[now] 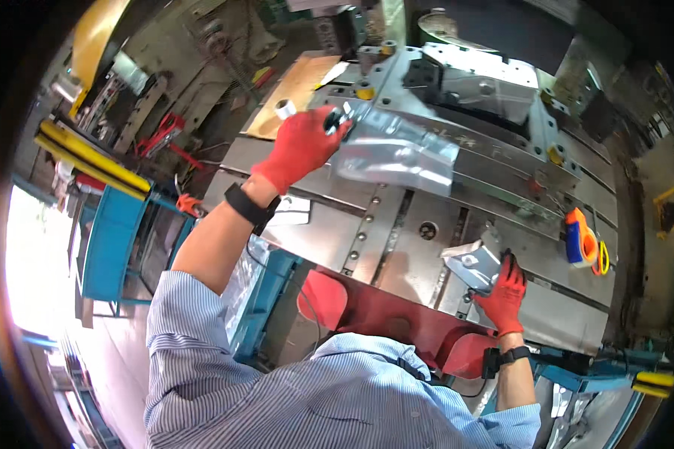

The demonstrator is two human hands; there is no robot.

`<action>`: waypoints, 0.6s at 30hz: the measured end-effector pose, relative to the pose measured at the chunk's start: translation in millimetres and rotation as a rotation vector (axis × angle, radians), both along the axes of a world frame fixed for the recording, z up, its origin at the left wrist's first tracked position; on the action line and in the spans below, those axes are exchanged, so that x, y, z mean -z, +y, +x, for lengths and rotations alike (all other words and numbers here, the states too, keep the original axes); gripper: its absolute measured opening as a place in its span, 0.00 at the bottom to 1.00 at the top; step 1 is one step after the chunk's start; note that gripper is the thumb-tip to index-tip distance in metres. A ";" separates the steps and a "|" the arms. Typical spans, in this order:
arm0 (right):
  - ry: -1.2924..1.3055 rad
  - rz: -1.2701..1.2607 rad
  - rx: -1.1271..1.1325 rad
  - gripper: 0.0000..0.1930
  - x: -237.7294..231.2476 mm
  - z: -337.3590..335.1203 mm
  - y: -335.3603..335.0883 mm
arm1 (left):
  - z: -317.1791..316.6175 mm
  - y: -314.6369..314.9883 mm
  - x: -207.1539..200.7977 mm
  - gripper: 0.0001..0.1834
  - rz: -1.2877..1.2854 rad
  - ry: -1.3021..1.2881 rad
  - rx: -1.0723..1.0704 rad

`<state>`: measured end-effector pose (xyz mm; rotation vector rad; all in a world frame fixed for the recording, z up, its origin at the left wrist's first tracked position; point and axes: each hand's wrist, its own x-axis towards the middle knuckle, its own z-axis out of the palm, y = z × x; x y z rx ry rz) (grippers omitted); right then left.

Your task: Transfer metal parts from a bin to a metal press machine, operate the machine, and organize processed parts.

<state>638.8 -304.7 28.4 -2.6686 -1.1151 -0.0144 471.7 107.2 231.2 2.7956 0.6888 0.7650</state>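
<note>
My left hand [299, 146], in a red glove, is closed round a small dark tool [337, 122]. The tool meets the left end of a shiny formed sheet-metal part [397, 153], which is blurred and held above the press bed [337, 228]. How tool and part join is too blurred to tell. Lower right, my right hand [505, 295], also gloved in red with dark fingertips, grips the right edge of a smaller bent sheet-metal part [475, 262] over the bed's near side. Its thumb is at the lower edge, and the fingers point away from me.
Behind the raised part stands a steel die block [487, 82] on a die plate. Orange and blue tape rolls [580, 239] and yellow-handled scissors [603, 258] lie at right. A white roll [284, 109] stands by a brown board [299, 86]. Blue bins [266, 292] flank the red front panel [382, 314].
</note>
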 end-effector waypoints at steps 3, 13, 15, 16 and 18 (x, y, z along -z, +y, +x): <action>0.010 0.010 -0.030 0.65 -0.2 -0.4 -1.9 | -71.9 26.3 29.3 0.19 -0.055 0.186 -0.099; 0.029 0.013 -0.050 0.65 4.1 4.1 1.1 | -162.3 122.5 123.7 0.25 -0.192 0.742 -0.306; 0.036 -0.011 -0.047 0.65 4.5 4.0 2.4 | -159.9 132.5 124.9 0.26 -0.275 0.817 -0.376; 0.039 -0.020 -0.044 0.65 4.6 3.9 2.2 | -159.6 133.8 125.6 0.26 -0.263 0.795 -0.409; 0.038 -0.025 -0.043 0.65 3.9 4.3 2.4 | -155.9 131.6 130.8 0.25 -0.123 0.712 -0.430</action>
